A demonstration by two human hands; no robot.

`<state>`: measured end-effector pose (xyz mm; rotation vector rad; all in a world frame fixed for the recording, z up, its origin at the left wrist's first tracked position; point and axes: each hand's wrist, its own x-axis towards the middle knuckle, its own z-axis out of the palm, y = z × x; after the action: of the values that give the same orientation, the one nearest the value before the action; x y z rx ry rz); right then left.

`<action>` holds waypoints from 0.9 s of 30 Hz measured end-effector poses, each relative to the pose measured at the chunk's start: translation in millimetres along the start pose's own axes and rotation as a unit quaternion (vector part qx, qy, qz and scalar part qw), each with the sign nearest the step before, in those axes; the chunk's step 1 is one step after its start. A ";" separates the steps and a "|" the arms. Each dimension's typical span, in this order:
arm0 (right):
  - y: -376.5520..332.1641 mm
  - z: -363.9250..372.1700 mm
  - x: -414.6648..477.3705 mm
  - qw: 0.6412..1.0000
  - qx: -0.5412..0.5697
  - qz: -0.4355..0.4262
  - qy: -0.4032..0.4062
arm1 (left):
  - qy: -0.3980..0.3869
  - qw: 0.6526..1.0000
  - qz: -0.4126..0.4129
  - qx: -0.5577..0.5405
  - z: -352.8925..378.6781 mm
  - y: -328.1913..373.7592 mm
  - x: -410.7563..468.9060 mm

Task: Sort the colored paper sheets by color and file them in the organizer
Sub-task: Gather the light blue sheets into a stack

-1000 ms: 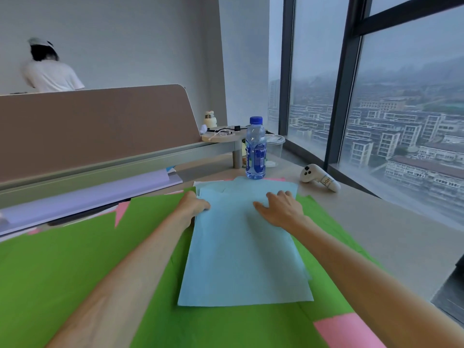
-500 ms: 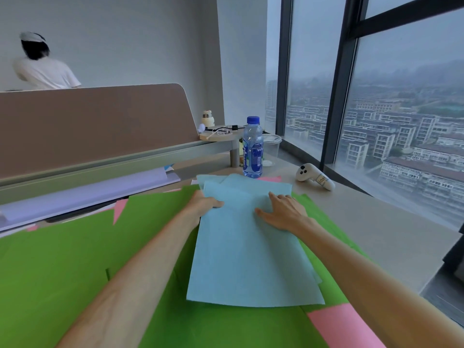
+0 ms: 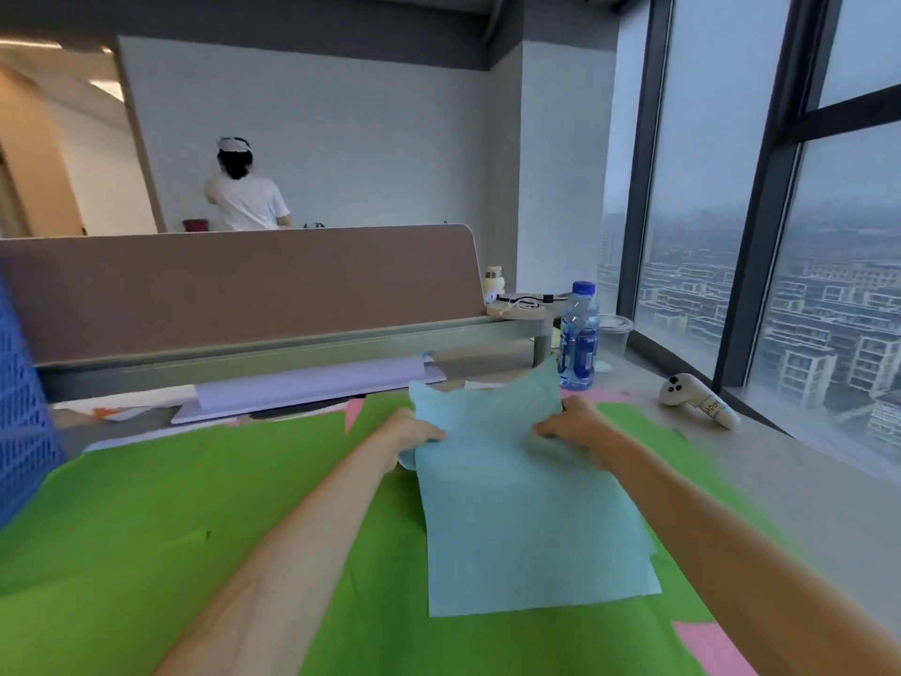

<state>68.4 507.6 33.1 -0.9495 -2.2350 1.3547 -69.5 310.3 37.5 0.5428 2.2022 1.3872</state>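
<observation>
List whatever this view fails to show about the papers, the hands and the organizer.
Head view only:
blue sheets: count unclear; the stacked edges overlap and blur.
left hand and right hand: fingertips hidden by the sheets they grip.
blue mesh organizer: cut off by the left edge; compartments unseen.
pink sheet: partly covered by green sheets, cut by the bottom edge.

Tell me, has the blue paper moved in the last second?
Yes. The blue paper has lifted at its far end, now overlapping the water bottle instead of lying short of it.
</observation>
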 end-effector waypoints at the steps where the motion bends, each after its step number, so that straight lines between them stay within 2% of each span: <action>1: -6.5 1.3 -1.4 1.000 -0.001 -0.021 0.013 | 0.013 1.000 0.024 -0.003 -2.8 0.8 -2.6; 3: -19.8 1.8 -4.0 0.996 0.022 -0.073 0.044 | 0.067 0.993 0.093 -0.037 -8.8 6.3 -14.5; 5: -35.6 -2.1 -8.4 0.987 0.102 -0.110 0.063 | 0.119 0.973 0.166 -0.106 -20.2 13.5 -23.3; 8: -66.8 -12.0 -40.2 0.958 0.191 -0.197 0.089 | 0.096 0.950 0.245 -0.169 -43.3 24.7 -42.4; 11: -88.5 -17.8 -70.3 0.927 0.242 -0.278 0.068 | 0.064 0.949 0.274 -0.145 -58.8 36.8 -65.2; 16: -108.3 -12.9 -104.0 0.908 0.242 -0.335 0.067 | 0.171 0.900 0.353 -0.192 -72.9 46.2 -107.8; 19: -116.3 -11.0 -124.3 0.900 0.228 -0.362 0.082 | 0.231 0.879 0.397 -0.127 -80.3 43.9 -131.9; 21: -122.5 -7.9 -137.1 0.892 0.215 -0.385 0.095 | 0.281 0.871 0.401 -0.045 -84.6 41.5 -145.4; 23: -124.6 -0.4 -151.2 0.889 0.209 -0.397 0.094 | 0.306 0.871 0.384 -0.018 -84.4 39.1 -158.4; 27: -103.8 17.2 -176.4 0.910 0.194 -0.356 0.091 | 0.332 0.903 0.262 0.073 -72.2 19.9 -176.3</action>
<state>145.9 339.9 122.8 -0.0799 -1.7878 1.2117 32.0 167.4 114.9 0.8636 2.8563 1.9053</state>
